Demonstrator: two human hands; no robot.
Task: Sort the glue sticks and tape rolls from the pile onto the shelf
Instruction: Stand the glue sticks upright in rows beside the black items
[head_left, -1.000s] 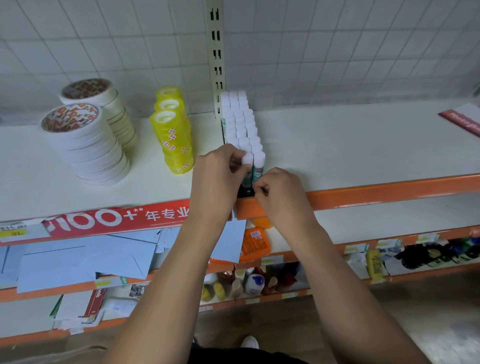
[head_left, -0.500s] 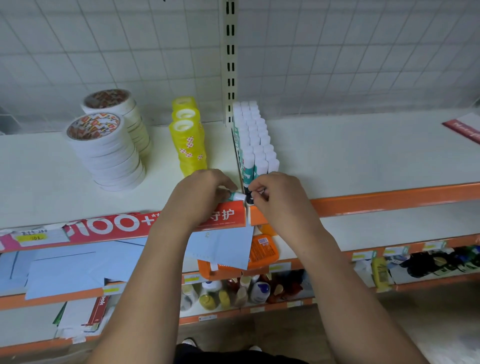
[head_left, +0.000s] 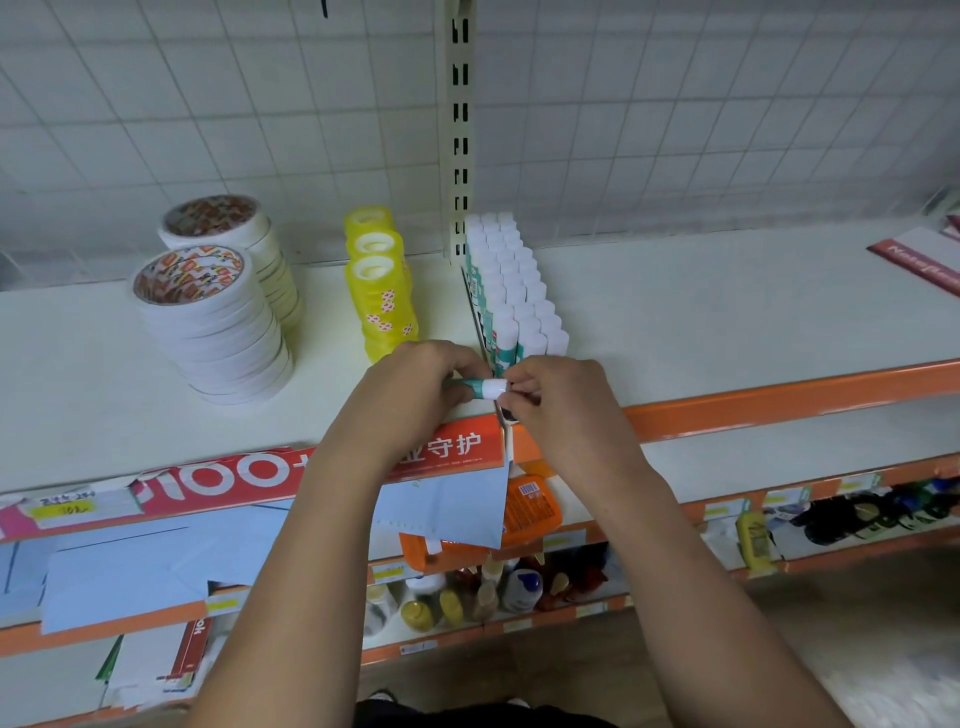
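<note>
Upright glue sticks (head_left: 514, 296) with white caps stand in tight rows on the white shelf (head_left: 727, 312), beside the upright post. My left hand (head_left: 415, 395) grips one teal glue stick (head_left: 485, 387) lying sideways just in front of the rows, white cap to the right. My right hand (head_left: 556, 400) pinches that cap end with its fingertips. Left of the rows stand yellow tape rolls (head_left: 382, 296) and two stacks of white tape rolls (head_left: 218, 322).
An orange rail (head_left: 779, 400) edges the shelf, with a red banner (head_left: 234, 473) on its left part. Lower shelves hold blue envelopes (head_left: 130, 561), an orange pack (head_left: 532, 506) and small bottles (head_left: 467, 597). A red sign (head_left: 919, 270) lies far right. White wire grid behind.
Both hands have drawn back from the front of the glue-stick rows toward the shelf edge. The stick in my left hand now lies sideways with my right hand at its cap.
</note>
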